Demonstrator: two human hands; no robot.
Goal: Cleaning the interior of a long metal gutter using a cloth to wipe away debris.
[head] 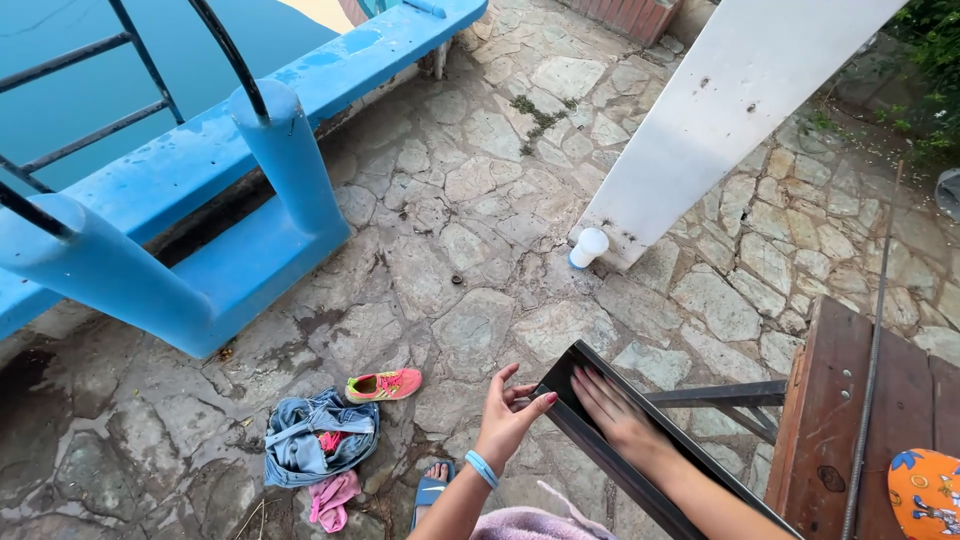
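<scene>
Hands of a person seen from above, both resting on a dark metal rail (640, 450) that runs diagonally from the centre of the view down toward the lower right. Left hand (510, 410), with a light blue band on the wrist, touches the upper end of the rail with its grip wide, fingers spread and thumb apart, closed on nothing. Right hand (615, 410) lies flat along the inner face of the rail just beside the left, fingers straight and together, its grip also wide and holding nothing. To the right stands a brown wooden tabletop (850, 420), with a thin metal rod (870, 370) lying along it and an orange patterned object (925, 495) at the lower right corner. Below is a floor of irregular stone paving (470, 220). On it, lower left, lies a heap of blue denim clothing (315, 445) with a pink cloth (335, 497) beside it and a pink and green sneaker (385, 384) just above. A foot in a blue sandal (432, 487) shows near the bottom edge. At the left are blue painted pool steps (250, 220) with dark handrails. A white slanted post (720, 110) rises at the upper right, with a white cup (588, 246) at its base.
</scene>
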